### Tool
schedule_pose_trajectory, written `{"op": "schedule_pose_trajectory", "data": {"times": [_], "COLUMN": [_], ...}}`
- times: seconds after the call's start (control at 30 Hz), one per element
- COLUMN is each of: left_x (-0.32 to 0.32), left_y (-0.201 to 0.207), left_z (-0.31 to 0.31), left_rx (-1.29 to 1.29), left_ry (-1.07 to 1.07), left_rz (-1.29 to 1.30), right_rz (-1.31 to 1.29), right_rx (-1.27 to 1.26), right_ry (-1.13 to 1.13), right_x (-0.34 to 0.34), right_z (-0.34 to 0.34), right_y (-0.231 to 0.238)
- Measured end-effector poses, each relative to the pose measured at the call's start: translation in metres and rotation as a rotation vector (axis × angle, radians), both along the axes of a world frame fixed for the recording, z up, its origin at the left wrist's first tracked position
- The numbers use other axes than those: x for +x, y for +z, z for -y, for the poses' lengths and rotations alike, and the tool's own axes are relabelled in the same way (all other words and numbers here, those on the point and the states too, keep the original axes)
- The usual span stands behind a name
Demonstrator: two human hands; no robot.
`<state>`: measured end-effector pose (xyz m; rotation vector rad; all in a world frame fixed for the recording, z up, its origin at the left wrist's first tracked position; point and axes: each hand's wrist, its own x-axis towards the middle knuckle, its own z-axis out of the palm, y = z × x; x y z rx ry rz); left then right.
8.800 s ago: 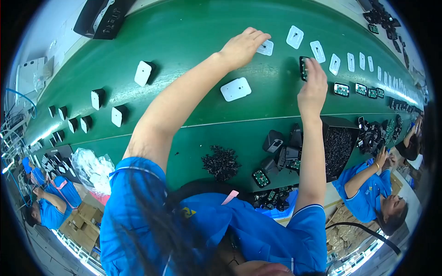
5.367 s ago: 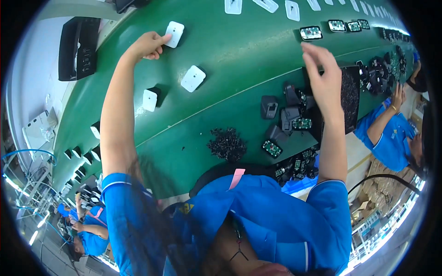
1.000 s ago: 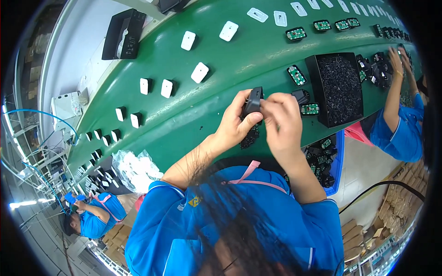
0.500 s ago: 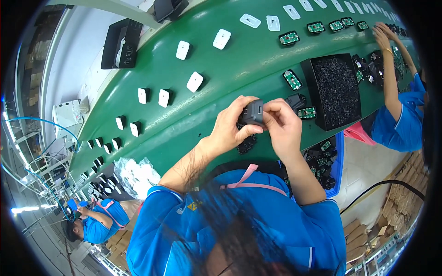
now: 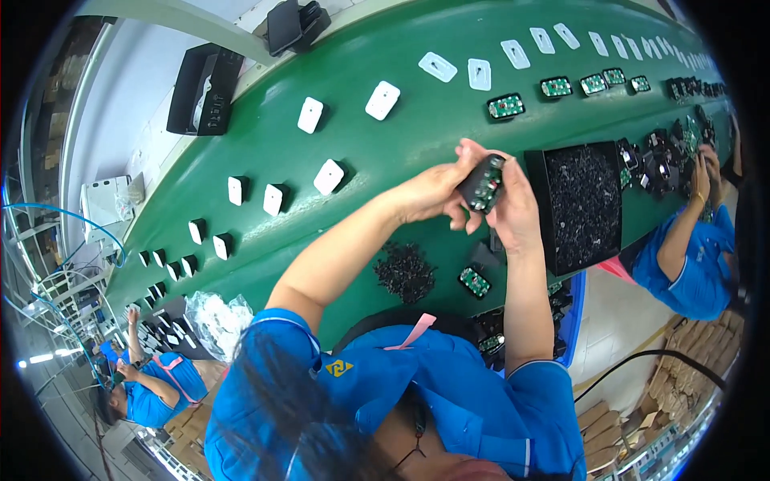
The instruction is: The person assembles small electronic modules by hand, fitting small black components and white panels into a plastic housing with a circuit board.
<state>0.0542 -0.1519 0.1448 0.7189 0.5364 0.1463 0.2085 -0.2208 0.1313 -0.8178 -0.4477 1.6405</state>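
Note:
Between my two hands, over the green bench, is a black casing with a green circuit board showing in its face, tilted on edge. My left hand grips its dark back from the left, fingers curled around. The fingers of my right hand close on its right edge. Below them on the bench lie another black casing with a green board and a dark plastic part, partly hidden by my right wrist. A loose pile of small black parts sits under my left forearm.
A black box full of small black pieces stands right of my hands. White-faced casings stand to the left; board-filled casings and pale covers line the far side. A blue bin is below. Co-workers sit at both sides.
My hands have moved farther out over the bench. Between them, a board-faced casing now shows instead of a casing's port end. The board casing beside the box no longer shows on the bench.

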Motion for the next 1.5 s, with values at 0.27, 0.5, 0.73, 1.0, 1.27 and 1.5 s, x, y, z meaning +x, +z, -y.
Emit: {"op": "schedule_pose_trajectory", "data": {"times": [0.27,0.5,0.73,1.0,1.27,1.5], "left_x": [0.033,0.054,0.012,-0.038,-0.063,-0.083], "left_y": [-0.091,-0.138,-0.148,-0.138,-0.125,-0.118], "left_z": [-0.126,-0.137,-0.065,-0.026,-0.008,0.006], "left_rx": [1.096,1.586,1.898,1.666,1.433,1.243], "left_ry": [0.039,0.155,0.243,0.169,0.364,0.583], "left_rz": [-1.043,-1.302,-1.062,-0.752,-0.583,-0.622], "right_rz": [-0.024,0.207,0.782,1.904,1.675,1.646], "right_rx": [-0.180,-0.287,-0.031,0.259,0.315,0.561], "right_ry": [-0.271,-0.050,0.060,0.131,0.146,0.285], "right_x": [0.003,-0.030,-0.003,-0.020,-0.016,-0.046], "right_z": [-0.016,-0.012,-0.040,-0.056,-0.057,-0.070], "right_y": [-0.027,-0.022,-0.047,-0.080,-0.074,-0.065]}}
